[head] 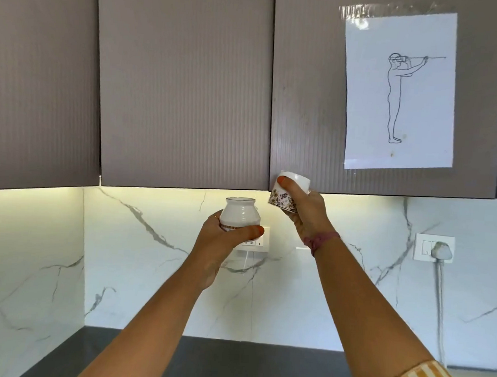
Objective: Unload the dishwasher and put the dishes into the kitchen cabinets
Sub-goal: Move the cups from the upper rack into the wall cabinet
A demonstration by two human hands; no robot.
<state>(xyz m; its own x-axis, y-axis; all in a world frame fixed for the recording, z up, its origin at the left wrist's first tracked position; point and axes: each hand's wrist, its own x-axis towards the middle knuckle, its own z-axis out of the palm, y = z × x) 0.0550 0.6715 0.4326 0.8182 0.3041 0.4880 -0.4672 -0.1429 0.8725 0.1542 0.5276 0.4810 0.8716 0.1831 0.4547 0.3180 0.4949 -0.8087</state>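
Observation:
My left hand (222, 236) grips a small white pot-shaped cup (240, 214) with a patterned band near its base, held upright below the wall cabinets. My right hand (301, 208) grips a white cup with a floral print (285, 191), tilted, raised to the bottom edge of the right cabinet door (306, 104). That cup sits just right of the seam between the middle door (184, 80) and the right door. All the grey ribbed cabinet doors are closed. The dishwasher is out of view.
A sheet of paper with a line drawing of a figure (399, 90) is taped to the right door. Behind the hands is a white marble backsplash (147, 269) with a socket (255, 243) and, at right, a plugged-in socket (435, 248). A dark counter (229, 366) lies below.

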